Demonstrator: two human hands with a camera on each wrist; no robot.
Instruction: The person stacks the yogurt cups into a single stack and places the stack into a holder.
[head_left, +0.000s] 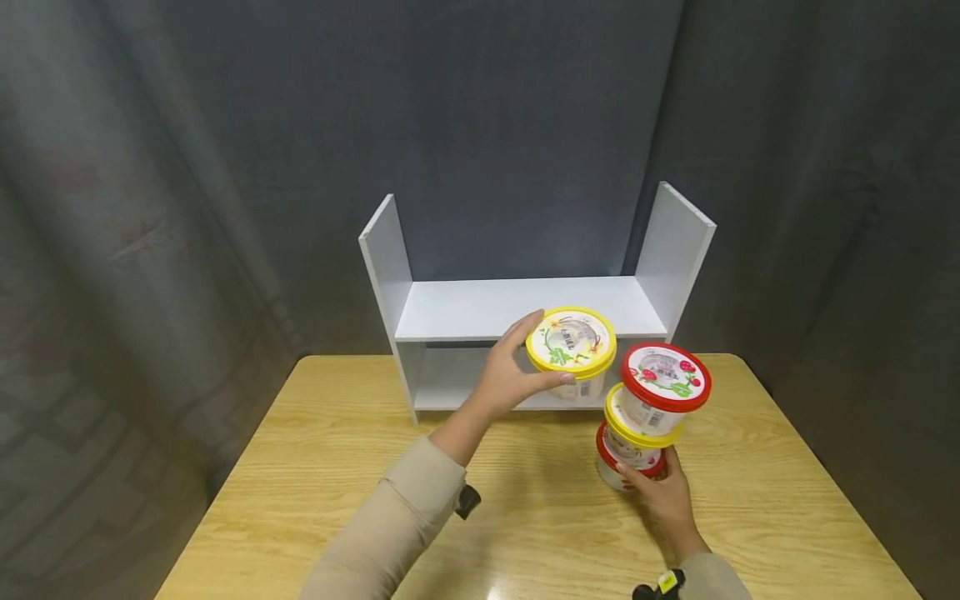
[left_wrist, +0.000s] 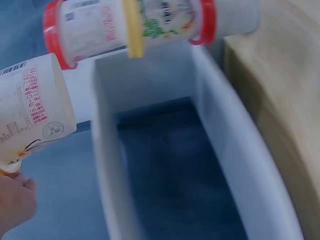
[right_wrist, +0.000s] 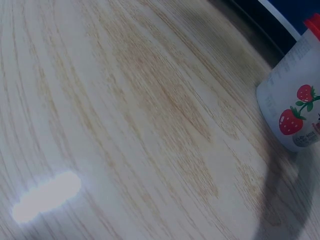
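Note:
My left hand (head_left: 504, 379) grips a yellow-lidded paper tub (head_left: 572, 340) by its lid edge, thumb in front and fingers behind. The tub is raised before the shelf and apart from the stack. To its right stand three tubs in a stack: a red-lidded tub (head_left: 666, 375) on top, a yellow-lidded tub (head_left: 628, 425) in the middle, and a red-lidded tub (head_left: 613, 473) on the table. My right hand (head_left: 667, 500) holds the bottom tub between thumb and fingers. In the right wrist view, strawberries show on the bottom tub (right_wrist: 285, 110); the hand is out of frame.
A white two-level shelf (head_left: 525, 304) with upright side panels stands at the back of the wooden table (head_left: 330, 467). Dark grey curtains (head_left: 525, 125) surround the table. The stack stands close to the shelf's right front corner.

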